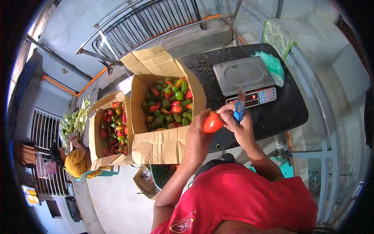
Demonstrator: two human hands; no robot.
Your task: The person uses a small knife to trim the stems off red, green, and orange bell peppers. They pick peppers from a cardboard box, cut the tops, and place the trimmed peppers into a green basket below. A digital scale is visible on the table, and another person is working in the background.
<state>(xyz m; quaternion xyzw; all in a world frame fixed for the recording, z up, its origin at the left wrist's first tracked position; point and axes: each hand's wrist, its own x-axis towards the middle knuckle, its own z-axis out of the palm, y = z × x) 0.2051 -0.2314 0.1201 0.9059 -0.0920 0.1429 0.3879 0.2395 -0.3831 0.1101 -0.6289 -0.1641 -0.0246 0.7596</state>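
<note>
A shiny red bell pepper (pixel 212 124) is gripped in my left hand (pixel 197 135), in front of the table's near edge. Between the fingers of my right hand (pixel 242 125) is a blue snap-off utility knife (pixel 239 110), its blurred blade pointing away from me. The right fingertips also touch the pepper at its stem end. Just left of my hands, an open cardboard box (pixel 159 146) holds many red, green and orange peppers (pixel 166 106). A digital scale (pixel 245 76) stands beyond my right hand, with a few green scraps on its metal pan.
Green stem scraps (pixel 201 65) litter the black table (pixel 280 117). A green plastic bag (pixel 271 68) lies beside the scale. Farther left are a second box (pixel 94 137) of peppers and a person in yellow (pixel 76 160) handling green vegetables. A green bin (pixel 156 177) stands below.
</note>
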